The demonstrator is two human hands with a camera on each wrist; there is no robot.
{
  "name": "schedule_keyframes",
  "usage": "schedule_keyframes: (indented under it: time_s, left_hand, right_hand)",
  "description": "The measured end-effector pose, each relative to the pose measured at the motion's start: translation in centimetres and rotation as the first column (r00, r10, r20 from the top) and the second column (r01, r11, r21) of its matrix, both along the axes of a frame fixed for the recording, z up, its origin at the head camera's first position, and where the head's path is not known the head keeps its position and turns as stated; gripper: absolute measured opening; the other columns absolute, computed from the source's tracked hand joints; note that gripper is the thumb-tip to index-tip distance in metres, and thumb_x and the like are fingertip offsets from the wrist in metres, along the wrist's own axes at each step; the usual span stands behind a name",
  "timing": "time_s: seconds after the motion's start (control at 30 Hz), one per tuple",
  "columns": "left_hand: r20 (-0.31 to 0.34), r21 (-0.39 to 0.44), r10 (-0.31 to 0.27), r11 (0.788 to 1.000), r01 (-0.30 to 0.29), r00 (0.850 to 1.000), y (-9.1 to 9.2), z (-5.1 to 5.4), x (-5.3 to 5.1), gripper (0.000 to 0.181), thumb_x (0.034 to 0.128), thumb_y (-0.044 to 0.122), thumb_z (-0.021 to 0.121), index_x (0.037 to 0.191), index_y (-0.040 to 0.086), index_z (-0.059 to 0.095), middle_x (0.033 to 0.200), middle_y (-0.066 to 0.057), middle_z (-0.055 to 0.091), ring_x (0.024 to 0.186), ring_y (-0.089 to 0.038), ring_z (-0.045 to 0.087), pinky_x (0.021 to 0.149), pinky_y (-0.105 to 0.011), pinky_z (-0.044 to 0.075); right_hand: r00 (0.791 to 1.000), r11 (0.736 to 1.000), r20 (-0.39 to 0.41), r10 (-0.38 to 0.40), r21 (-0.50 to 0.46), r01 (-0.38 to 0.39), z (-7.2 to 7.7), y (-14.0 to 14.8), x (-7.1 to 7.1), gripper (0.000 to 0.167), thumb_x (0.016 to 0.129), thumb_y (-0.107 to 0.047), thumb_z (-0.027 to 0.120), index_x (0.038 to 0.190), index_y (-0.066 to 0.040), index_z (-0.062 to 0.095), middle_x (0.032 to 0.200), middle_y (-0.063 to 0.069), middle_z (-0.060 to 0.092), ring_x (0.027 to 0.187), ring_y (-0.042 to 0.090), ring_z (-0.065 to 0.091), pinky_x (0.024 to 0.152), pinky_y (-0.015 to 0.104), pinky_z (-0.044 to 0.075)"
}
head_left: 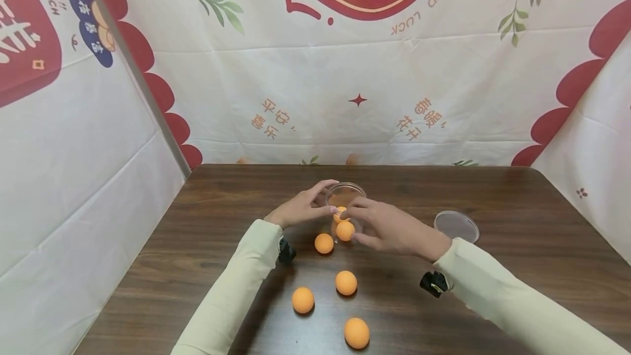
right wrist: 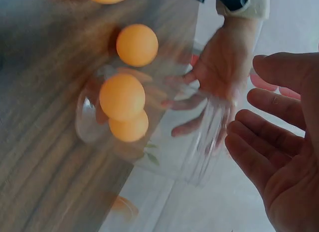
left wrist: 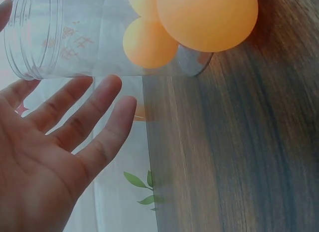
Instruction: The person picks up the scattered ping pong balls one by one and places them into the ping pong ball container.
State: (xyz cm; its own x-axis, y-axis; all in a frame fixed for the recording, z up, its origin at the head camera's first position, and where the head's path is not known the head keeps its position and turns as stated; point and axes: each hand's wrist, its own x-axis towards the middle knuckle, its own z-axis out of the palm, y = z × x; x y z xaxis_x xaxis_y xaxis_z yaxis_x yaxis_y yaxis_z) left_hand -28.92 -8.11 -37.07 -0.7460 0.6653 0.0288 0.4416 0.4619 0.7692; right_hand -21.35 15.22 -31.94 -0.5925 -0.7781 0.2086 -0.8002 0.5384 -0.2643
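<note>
A clear jar point(left wrist: 107, 57) stands upright on the table with orange ping-pong balls point(right wrist: 122, 97) visible low inside. My left hand point(head_left: 303, 208) holds the jar near its rim, thumb on the near side and index finger round the far side. In the left wrist view its other fingers extend loosely beside the jar wall. Close on the jar's right side is my right hand point(head_left: 389, 226), its fingers relaxed and slightly bent with nothing between them in the right wrist view. One loose ping-pong ball point(head_left: 323, 243) sits on the table just left of the jar's base.
Three more orange balls lie nearer on the brown wooden table point(head_left: 207, 267), one being the nearest ball point(head_left: 356, 333). A round clear lid point(head_left: 457, 226) lies to the right, beyond the right wrist. Printed cloth point(head_left: 345, 70) hangs behind the table.
</note>
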Motion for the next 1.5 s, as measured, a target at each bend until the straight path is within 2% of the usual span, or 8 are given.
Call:
schedule_keyframes:
  time_s: [0.1, 0.27, 0.4, 0.67, 0.8, 1.1, 1.27, 1.5]
  left_hand:
    - [-0.005, 0.002, 0.001, 1.0, -0.001, 1.0, 0.0, -0.1, 0.0, 0.065, 0.0955, 0.036, 0.056, 0.15, 0.02, 0.024, 0.132, -0.013, 0.051, 0.107, -0.022, 0.058, 0.092, -0.039, 0.048]
    - [0.002, 0.0, 0.009, 1.0, -0.009, 1.0, -0.1, -0.1, 0.1, 0.065, 0.0951, 0.038, 0.056, 0.15, 0.024, 0.024, 0.135, -0.017, 0.049, 0.109, -0.024, 0.058, 0.093, -0.041, 0.048]
    - [0.006, -0.002, 0.008, 1.0, -0.008, 1.0, -0.1, 0.0, 0.2, 0.065, 0.0956, 0.037, 0.056, 0.15, 0.024, 0.023, 0.137, -0.018, 0.048, 0.11, -0.024, 0.057, 0.094, -0.042, 0.047]
    - [0.008, 0.002, 0.01, 1.0, -0.01, 1.0, -0.1, 0.1, 0.2, 0.064, 0.0959, 0.034, 0.056, 0.15, 0.023, 0.024, 0.136, -0.018, 0.048, 0.109, -0.023, 0.058, 0.093, -0.04, 0.048]
    - [0.004, 0.008, 0.008, 1.0, -0.008, 1.0, -0.2, 0.0, 0.3, 0.064, 0.0958, 0.033, 0.056, 0.15, 0.023, 0.024, 0.135, -0.018, 0.049, 0.108, -0.023, 0.058, 0.093, -0.04, 0.048]
    - [0.012, 0.012, 0.008, 1.0, -0.009, 1.0, 0.0, -0.1, 0.2, 0.065, 0.0956, 0.033, 0.056, 0.15, 0.02, 0.023, 0.135, -0.018, 0.049, 0.109, -0.023, 0.057, 0.093, -0.04, 0.047]
    - [0.008, 0.02, 0.011, 1.0, -0.011, 1.0, 0.0, -0.1, 0.1, 0.064, 0.0952, 0.033, 0.057, 0.149, 0.022, 0.025, 0.134, -0.017, 0.05, 0.109, -0.023, 0.058, 0.094, -0.04, 0.047]
    - [0.004, 0.02, 0.005, 1.0, -0.006, 1.0, 0.0, -0.2, 0.0, 0.066, 0.0951, 0.032, 0.058, 0.15, 0.018, 0.024, 0.134, -0.018, 0.05, 0.108, -0.023, 0.058, 0.093, -0.039, 0.048]
  right_hand:
    - [1.0, 0.999, -0.006, 0.026, -0.027, -0.026, -0.5, -0.3, 0.6, 0.032, 0.088, -0.017, 0.068, 0.117, -0.007, 0.061, 0.112, 0.003, 0.056, 0.071, 0.004, 0.054, 0.068, 0.023, 0.049]
    - [0.998, 0.998, 0.013, 0.061, -0.011, -0.061, -1.7, -0.5, 1.1, 0.032, 0.088, -0.018, 0.068, 0.118, -0.011, 0.061, 0.12, 0.003, 0.056, 0.092, 0.01, 0.06, 0.078, 0.03, 0.052]
    - [0.996, 0.998, 0.064, 0.063, 0.013, -0.064, -2.8, -0.6, 1.4, 0.031, 0.088, -0.018, 0.068, 0.118, -0.011, 0.06, 0.121, 0.002, 0.056, 0.102, 0.015, 0.06, 0.085, 0.033, 0.052]
    - [0.985, 0.996, 0.162, 0.059, 0.057, -0.069, -4.6, -0.9, 2.2, 0.035, 0.09, -0.024, 0.065, 0.121, -0.009, 0.06, 0.116, 0.003, 0.056, 0.097, 0.016, 0.059, 0.083, 0.031, 0.051]
    - [0.977, 0.993, 0.194, 0.088, 0.058, -0.101, -5.3, -1.1, 2.5, 0.035, 0.091, -0.023, 0.064, 0.122, -0.008, 0.06, 0.116, 0.001, 0.056, 0.098, 0.015, 0.059, 0.083, 0.029, 0.051]
    - [0.969, 0.988, 0.212, 0.128, 0.062, -0.144, -6.3, -1.5, 3.1, 0.036, 0.089, -0.023, 0.066, 0.121, -0.008, 0.061, 0.114, -0.002, 0.057, 0.095, 0.005, 0.056, 0.082, 0.024, 0.05]
    - [0.968, 0.986, 0.226, 0.114, 0.093, -0.137, -6.6, -1.6, 3.3, 0.032, 0.087, -0.023, 0.068, 0.117, -0.012, 0.063, 0.114, -0.004, 0.056, 0.094, 0.002, 0.054, 0.08, 0.023, 0.05]
    - [0.969, 0.986, 0.232, 0.089, 0.115, -0.118, -7.0, -1.6, 3.3, 0.031, 0.086, -0.022, 0.069, 0.115, -0.013, 0.064, 0.112, -0.005, 0.056, 0.089, 0.0, 0.051, 0.078, 0.022, 0.049]
